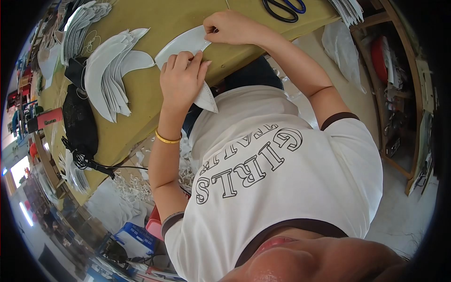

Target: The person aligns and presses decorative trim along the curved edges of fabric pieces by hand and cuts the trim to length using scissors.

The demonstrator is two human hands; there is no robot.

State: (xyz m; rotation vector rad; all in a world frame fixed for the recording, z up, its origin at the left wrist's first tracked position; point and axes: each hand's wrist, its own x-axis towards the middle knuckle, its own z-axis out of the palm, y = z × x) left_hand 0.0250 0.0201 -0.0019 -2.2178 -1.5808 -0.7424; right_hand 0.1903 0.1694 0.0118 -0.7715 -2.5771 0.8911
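Note:
A white, curved, flat piece [184, 43] lies at the near edge of the table, under both hands. My left hand [180, 80], with a gold bangle at the wrist, has its fingers curled over the piece and the thumb pressed in. Below that hand, a pointed white part with a dotted edge [206, 99] hangs past the table edge; I cannot tell whether it belongs to the same piece. Curled closed, my right hand [231, 28] pinches at the piece's right end. Anything small between its fingertips is hidden.
Fanned white curved pieces [105, 77] lie left on the table [141, 98], with another stack [84, 23] beyond. A black pouch [80, 115] and cable [87, 162] are nearer. Scissors [282, 9] lie at the far right. White scraps [127, 188] and a blue basket [136, 239] are below.

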